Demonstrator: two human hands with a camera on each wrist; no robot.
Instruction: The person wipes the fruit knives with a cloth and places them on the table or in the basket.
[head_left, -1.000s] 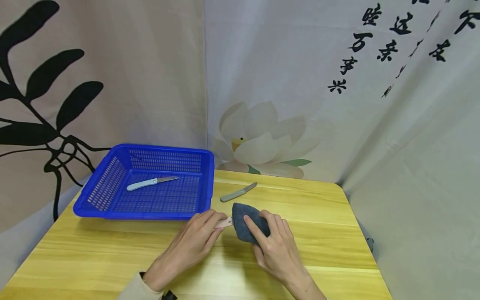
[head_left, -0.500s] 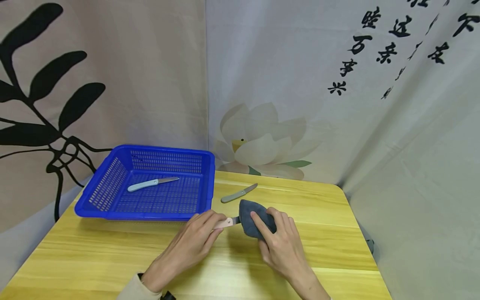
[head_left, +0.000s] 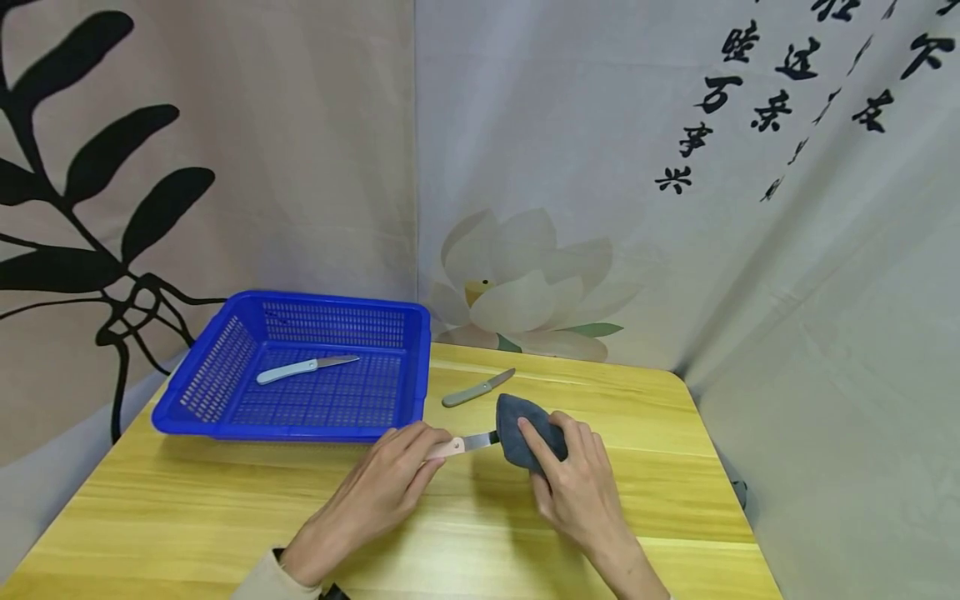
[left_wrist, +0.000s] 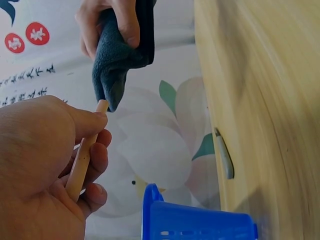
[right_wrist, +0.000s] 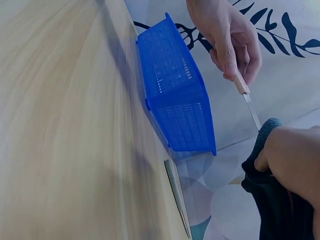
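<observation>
My left hand (head_left: 386, 475) grips the pale pink handle of a small knife (head_left: 447, 448), its blade pointing right. In my right hand (head_left: 577, 479) a dark blue-grey cloth (head_left: 517, 429) is pinched between thumb and fingers, folded over the blade's tip end. Bare metal shows between handle and cloth, also in the right wrist view, where the blade (right_wrist: 251, 111) runs into the fabric. From the left wrist view, the handle (left_wrist: 82, 162) lies across my curled fingers. Both hands are held above the table.
A blue plastic basket (head_left: 300, 434) stands at the table's back left, with a light-blue-handled knife (head_left: 288, 372) inside. Right of it, a grey-green-handled knife (head_left: 468, 394) lies on the wooden table (head_left: 660, 483). Printed curtains (head_left: 570, 125) hang behind.
My right hand has slid the cloth rightward and slightly away along the blade, uncovering more metal. The left hand keeps its grip, nearly still. The other two knives stay put.
</observation>
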